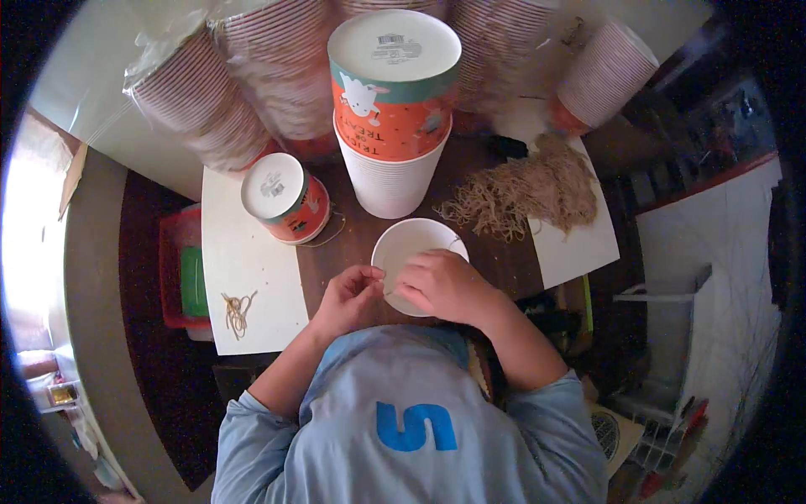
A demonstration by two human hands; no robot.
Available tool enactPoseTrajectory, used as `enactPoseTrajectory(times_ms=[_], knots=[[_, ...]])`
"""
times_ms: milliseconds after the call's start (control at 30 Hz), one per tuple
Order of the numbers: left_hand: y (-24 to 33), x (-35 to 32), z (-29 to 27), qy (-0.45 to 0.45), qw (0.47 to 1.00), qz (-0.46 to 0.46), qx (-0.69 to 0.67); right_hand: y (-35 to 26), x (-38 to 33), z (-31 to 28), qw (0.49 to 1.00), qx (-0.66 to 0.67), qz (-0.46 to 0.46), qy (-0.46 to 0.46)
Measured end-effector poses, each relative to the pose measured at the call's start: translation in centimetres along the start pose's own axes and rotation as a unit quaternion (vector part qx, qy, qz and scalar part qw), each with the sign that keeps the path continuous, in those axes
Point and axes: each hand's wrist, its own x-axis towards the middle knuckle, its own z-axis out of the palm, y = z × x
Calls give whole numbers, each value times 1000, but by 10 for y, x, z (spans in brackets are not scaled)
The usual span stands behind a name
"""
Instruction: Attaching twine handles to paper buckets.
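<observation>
A white-lined paper bucket (403, 241) stands in front of me at the near edge of the table, its mouth facing up toward me. My left hand (348, 298) is at its left rim, thumb and index finger closed against the wall. My right hand (445, 284) reaches over the right rim, its fingers bent together inside the mouth. Whatever the right fingertips pinch is hidden. A short bit of cord shows at the bucket's upper right rim. Behind it rises a tall upside-down stack of paper buckets (393, 181), topped by orange and green printed ones.
To the left sits an upside-down printed bucket (290, 202) with a cord loop. A few loose cords (237, 315) lie on the white board (252, 269). A tan heap of cords (537, 189) is at the right. Wrapped bucket stacks (201, 101) line the back; another stack (609, 76) leans back right.
</observation>
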Motion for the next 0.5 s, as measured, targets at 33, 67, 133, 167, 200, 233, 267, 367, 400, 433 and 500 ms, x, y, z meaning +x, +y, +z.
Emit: enactPoseTrajectory(times_ms=[33,67,133,167,200,233,267,367,400,433,500], knots=[[-1,1,2,-16,999,16,37,1,7,0,1000,-2,3,2],[1,1,4,-20,999,16,38,4,13,3,999,54,-6,0],[4,-5,9,-29,994,-48,94,9,19,16,994,110,-13,0],[1,-6,8,-32,994,-47,95,14,20,27,993,115,10,7],[-6,-7,5,-27,996,-23,87,17,20,31,992,120,32,15],[-10,-8,1,-15,997,2,77,13,22,30,992,122,30,14],[-13,-9,-2,-13,997,2,77,7,22,28,991,2,37,127],[-17,-13,-8,-5,1000,17,7,2,2,35,962,-119,74,233],[-18,-15,-12,-15,1000,8,-17,0,-8,39,973,-72,91,197],[-17,-16,-13,-27,999,-2,-42,1,-16,42,980,-26,110,161],[-13,-17,-13,-24,999,-27,-40,11,-23,54,987,47,89,123]])
